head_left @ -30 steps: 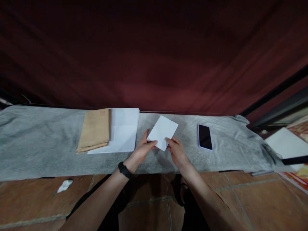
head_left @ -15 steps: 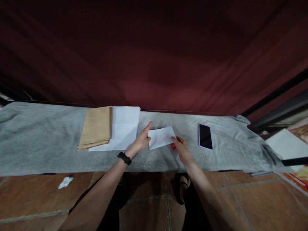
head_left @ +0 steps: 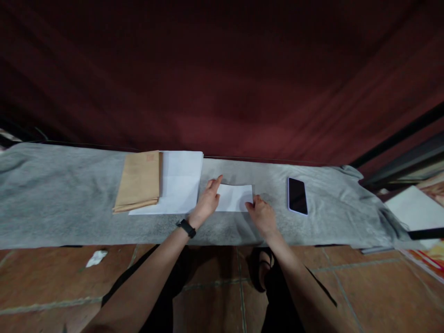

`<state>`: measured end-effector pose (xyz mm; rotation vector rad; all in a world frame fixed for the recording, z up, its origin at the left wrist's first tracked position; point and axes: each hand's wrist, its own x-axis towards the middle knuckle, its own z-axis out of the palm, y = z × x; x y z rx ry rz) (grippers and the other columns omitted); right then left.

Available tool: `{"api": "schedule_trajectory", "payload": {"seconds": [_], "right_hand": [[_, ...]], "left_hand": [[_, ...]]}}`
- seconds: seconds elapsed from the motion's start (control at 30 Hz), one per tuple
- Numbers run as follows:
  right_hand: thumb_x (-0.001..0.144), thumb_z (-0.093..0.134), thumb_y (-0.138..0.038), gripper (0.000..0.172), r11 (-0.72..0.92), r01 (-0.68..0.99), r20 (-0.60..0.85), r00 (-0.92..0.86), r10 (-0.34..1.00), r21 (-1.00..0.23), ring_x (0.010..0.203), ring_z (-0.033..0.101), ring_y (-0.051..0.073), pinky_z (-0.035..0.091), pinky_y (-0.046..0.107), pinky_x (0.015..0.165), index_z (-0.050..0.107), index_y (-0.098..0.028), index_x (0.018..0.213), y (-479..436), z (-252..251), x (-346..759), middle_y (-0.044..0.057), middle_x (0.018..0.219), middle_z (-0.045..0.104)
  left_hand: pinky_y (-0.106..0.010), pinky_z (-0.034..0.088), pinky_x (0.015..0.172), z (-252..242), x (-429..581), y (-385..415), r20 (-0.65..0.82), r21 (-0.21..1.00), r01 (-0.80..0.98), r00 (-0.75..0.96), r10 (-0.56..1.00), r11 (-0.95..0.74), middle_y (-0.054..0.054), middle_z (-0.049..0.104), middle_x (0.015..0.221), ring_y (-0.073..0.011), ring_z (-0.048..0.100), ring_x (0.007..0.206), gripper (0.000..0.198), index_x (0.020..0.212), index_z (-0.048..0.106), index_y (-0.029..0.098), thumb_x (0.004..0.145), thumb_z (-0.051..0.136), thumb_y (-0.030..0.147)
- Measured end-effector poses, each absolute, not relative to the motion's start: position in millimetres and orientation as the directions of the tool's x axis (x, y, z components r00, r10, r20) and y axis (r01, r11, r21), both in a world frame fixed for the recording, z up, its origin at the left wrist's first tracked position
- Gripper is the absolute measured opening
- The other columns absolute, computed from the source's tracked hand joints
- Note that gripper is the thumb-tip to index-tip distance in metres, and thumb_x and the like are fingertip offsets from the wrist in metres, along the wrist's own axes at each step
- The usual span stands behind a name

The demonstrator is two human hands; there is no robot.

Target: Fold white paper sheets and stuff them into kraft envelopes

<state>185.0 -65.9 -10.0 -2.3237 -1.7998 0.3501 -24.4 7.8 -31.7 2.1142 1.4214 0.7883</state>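
A small white sheet of paper (head_left: 235,198), seemingly folded, is held between my two hands just over the grey cloth. My left hand (head_left: 207,202), with a black band on its wrist, grips the sheet's left edge, its index finger pointing away from me. At the lower right corner my right hand (head_left: 262,215) pinches the paper, thumb on top and the other fingers curled, partly hidden. Left of my left hand lies a stack of larger white paper (head_left: 182,180), partly covered by a pile of brown envelopes (head_left: 139,178).
A phone (head_left: 297,196) with a pale purple edge lies right of my right hand. The grey cloth (head_left: 79,194) covers a long narrow surface before a dark red curtain (head_left: 222,101). A crumpled tissue (head_left: 96,258) is on the tiled floor (head_left: 208,305).
The small sheet has turned from a slant to nearly level, its right end coming down. My left hand has shifted slightly right, and my right hand's fingers have curled closer.
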Motion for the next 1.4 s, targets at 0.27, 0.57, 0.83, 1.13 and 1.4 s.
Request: {"api": "schedule_trajectory", "payload": {"seconds": [0.27, 0.57, 0.83, 1.13, 1.4], "right_hand": [[0.101, 0.04, -0.026, 0.041, 0.167, 0.935, 0.183, -0.114, 0.976, -0.312, 0.125, 0.057, 0.025, 0.045, 0.038, 0.105, 0.054, -0.012, 0.137, -77, -23, 166, 0.016, 0.137, 0.06], [0.105, 0.034, -0.039, 0.056, 0.403, 0.898, 0.212, -0.365, 0.907, -0.176, 0.147, 0.034, 0.024, 0.026, 0.045, 0.123, 0.035, -0.011, 0.154, -113, -48, 145, 0.012, 0.159, 0.036], [0.098, 0.043, -0.022, 0.057, 0.461, 0.886, 0.228, -0.44, 0.868, -0.046, 0.15, 0.028, 0.028, 0.022, 0.049, 0.124, 0.034, -0.009, 0.154, -114, -65, 156, 0.014, 0.159, 0.037], [0.103, 0.03, -0.025, 0.06, 0.394, 0.913, 0.103, -0.383, 0.918, -0.108, 0.153, 0.017, 0.023, 0.02, 0.047, 0.125, 0.014, -0.012, 0.16, -112, -62, 167, 0.013, 0.165, 0.023], [0.104, 0.027, -0.037, 0.06, 0.26, 0.949, 0.007, -0.263, 0.965, -0.179, 0.153, 0.019, 0.023, 0.023, 0.048, 0.123, 0.021, -0.011, 0.158, -103, -56, 192, 0.013, 0.165, 0.021]], "left_hand": [[-0.038, 0.055, 0.096, -22, -14, -19, 0.192, 0.401, 0.837, 0.321, 0.927, -0.373, -0.016, 0.038, 0.152, -0.0255, 0.062, 0.118, 0.069, 0.151, 0.038, 0.02, 0.086, 0.035, -0.003], [-0.046, 0.041, 0.111, -18, -5, -35, 0.246, 0.23, 0.888, 0.342, 0.907, -0.397, -0.019, 0.037, 0.157, -0.0305, 0.046, 0.138, 0.053, 0.146, 0.044, 0.013, 0.094, 0.039, 0.007], [-0.046, 0.022, 0.124, -38, 0, -80, 0.176, 0.274, 0.734, 0.597, 0.783, -0.621, -0.015, 0.028, 0.163, -0.0249, 0.02, 0.153, 0.072, 0.156, 0.026, 0.011, 0.101, 0.03, 0.059], [-0.046, 0.017, 0.125, -38, -9, -84, 0.128, 0.253, 0.749, 0.602, 0.788, -0.612, -0.018, 0.023, 0.163, -0.0263, 0.015, 0.153, 0.083, 0.156, 0.024, 0.008, 0.098, 0.026, 0.067], [-0.048, 0.015, 0.125, -39, -14, -88, 0.13, 0.235, 0.751, 0.605, 0.786, -0.617, -0.016, 0.024, 0.164, -0.0271, 0.015, 0.153, 0.078, 0.155, 0.029, 0.012, 0.098, 0.031, 0.066]]}}
